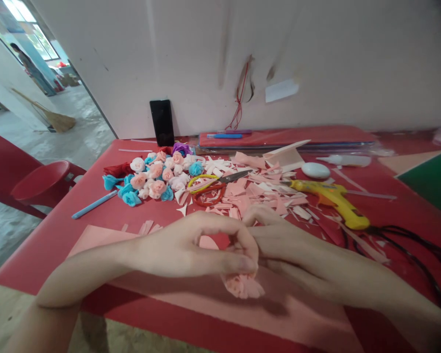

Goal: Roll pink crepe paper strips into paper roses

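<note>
Close in front of me, both hands meet around a pink paper rose [243, 287] that points downward. My left hand [191, 245] is closed on it, thumb and forefinger pinching its base. Against those fingers, my right hand [294, 245] is closed too, its fingertips partly hidden behind the left hand at the flower. Beneath them a pink paper sheet [308, 314] lies along the table's front. Just beyond are scissors [220, 184] with yellow and red handles, resting on pink paper scraps [275, 196].
Finished paper roses [156, 179] in several colours are heaped at the left on the red table [40, 245]. A yellow glue gun [332, 198] with black cable lies right. A phone [162, 122] leans on the wall. A red chair [7, 166] stands left; a person [33, 68] is far off.
</note>
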Demonstrator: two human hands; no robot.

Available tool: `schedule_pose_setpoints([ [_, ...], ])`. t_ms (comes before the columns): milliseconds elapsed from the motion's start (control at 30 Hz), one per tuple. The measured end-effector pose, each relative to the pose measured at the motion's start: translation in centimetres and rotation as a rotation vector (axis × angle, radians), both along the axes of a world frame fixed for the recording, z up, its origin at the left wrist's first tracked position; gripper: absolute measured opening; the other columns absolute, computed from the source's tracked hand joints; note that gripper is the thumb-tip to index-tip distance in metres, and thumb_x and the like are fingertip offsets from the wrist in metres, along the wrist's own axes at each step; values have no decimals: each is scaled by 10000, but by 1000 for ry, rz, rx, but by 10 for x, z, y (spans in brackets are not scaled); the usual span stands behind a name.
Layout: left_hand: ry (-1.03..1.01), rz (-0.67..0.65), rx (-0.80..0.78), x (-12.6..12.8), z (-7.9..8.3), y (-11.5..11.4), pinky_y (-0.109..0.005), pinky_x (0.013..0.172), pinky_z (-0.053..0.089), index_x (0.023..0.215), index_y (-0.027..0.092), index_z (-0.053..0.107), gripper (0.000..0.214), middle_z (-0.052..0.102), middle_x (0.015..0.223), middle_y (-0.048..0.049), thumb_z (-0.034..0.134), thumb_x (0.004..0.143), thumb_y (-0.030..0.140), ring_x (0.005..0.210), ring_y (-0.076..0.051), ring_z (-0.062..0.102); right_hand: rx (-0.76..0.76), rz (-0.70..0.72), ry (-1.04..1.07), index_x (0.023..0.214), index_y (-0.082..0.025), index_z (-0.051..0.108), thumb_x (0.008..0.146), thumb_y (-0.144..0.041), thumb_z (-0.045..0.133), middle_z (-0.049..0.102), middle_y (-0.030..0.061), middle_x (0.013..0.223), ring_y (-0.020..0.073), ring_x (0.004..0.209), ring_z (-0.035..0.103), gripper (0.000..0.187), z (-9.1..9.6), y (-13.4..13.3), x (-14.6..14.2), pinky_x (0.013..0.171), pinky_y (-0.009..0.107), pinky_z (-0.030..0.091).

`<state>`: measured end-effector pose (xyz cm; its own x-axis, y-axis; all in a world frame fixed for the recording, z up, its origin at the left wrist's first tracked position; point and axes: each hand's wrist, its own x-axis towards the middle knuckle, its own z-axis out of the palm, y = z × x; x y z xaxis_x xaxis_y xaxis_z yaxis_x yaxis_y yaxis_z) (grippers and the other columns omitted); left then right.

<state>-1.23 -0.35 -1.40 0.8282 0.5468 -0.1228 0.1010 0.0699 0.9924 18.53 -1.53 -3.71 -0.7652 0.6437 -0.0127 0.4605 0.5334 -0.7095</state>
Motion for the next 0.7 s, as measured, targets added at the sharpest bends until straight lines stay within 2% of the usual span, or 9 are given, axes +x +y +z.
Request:
schedule_pose_setpoints([
  [300,-41,37,-106,1,3,-7,-190,636,482,721,143,485,144,539,716,0,446,859,139,658,-78,555,64,-18,27,763,-243,653,900,-268,319,607,40,761,213,837,533,362,4,-1,2,792,376,445],
  [500,-28,68,86,1,3,-4,-201,731,454,746,135,540,149,569,757,-4,444,860,133,728,-87,548,116,17,46,779,-243,648,935,-300,268,615,41,786,210,899,520,415,2,3,5,780,350,444],
  [700,-25,68,51,2,3,-4,-206,690,472,725,142,522,107,579,738,-6,513,832,144,695,-89,564,60,55,55,836,-197,656,944,-321,279,593,65,824,200,879,518,411,0,4,4,786,360,448],
])
